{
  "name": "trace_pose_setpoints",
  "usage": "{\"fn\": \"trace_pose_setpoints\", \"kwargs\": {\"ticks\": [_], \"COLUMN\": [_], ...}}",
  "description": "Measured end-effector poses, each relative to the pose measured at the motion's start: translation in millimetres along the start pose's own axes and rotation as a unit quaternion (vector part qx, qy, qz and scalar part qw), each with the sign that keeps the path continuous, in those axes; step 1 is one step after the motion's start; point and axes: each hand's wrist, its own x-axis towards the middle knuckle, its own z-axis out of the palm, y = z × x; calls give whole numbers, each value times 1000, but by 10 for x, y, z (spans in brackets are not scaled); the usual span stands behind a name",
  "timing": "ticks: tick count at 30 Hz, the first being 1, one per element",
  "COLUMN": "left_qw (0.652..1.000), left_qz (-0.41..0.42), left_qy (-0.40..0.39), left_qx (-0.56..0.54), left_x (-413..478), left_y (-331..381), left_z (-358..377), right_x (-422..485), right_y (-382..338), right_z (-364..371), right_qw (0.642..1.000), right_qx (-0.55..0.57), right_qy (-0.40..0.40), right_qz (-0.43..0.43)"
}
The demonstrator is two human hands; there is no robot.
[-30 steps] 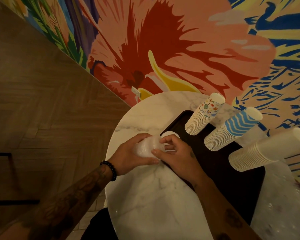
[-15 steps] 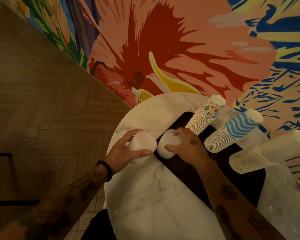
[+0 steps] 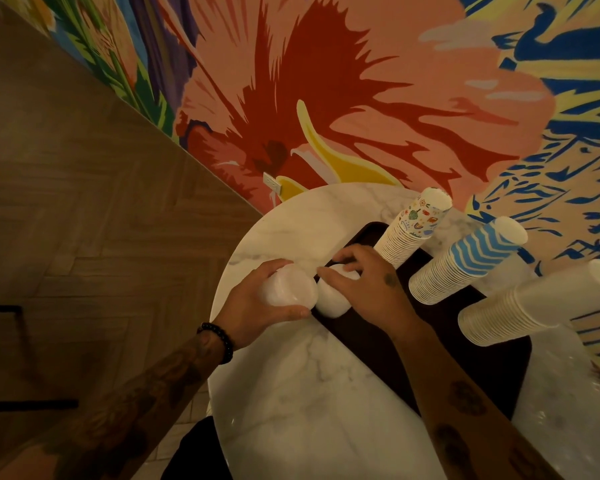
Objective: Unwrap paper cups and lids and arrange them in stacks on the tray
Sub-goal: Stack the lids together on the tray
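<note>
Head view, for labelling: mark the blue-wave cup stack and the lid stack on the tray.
blue-wave cup stack (image 3: 482,252), head view, striped side of top cup.
lid stack on the tray (image 3: 329,302), head view, exposed white side below the fingers.

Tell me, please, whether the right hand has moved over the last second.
Yes: the right hand moved farther over the dark tray, toward the patterned cup stack, and grips the lid stack.
</note>
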Motion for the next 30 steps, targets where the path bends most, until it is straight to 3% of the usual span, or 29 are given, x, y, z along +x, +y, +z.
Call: {"fn": "trace_pose_setpoints", "kwargs": {"ticks": [3, 5, 18, 22, 26, 30], "left_qw": [999, 997, 997, 997, 998, 999], "left_qz": [22, 39, 48, 42, 20, 4], "left_qy": [6, 8, 5, 20, 34, 47], "left_qx": [38, 62, 57, 58, 49, 26], "left_x": [15, 17, -8, -1, -2, -5], "left_y": [79, 109, 47, -21, -71, -106], "left_z": [56, 73, 45, 38, 11, -14], "right_x": [-45, -64, -100, -19, 83, 135], "right_y": [-134, -152, -67, -41, 4, 102], "right_z": [31, 89, 152, 19, -173, -166], "right_qw": [994, 991, 988, 990, 1000, 995], "right_qx": [27, 27, 91, 127, 21, -87], "right_qy": [-100, -121, -112, -57, -7, -40], "right_qz": [46, 56, 56, 36, 12, 13]}}
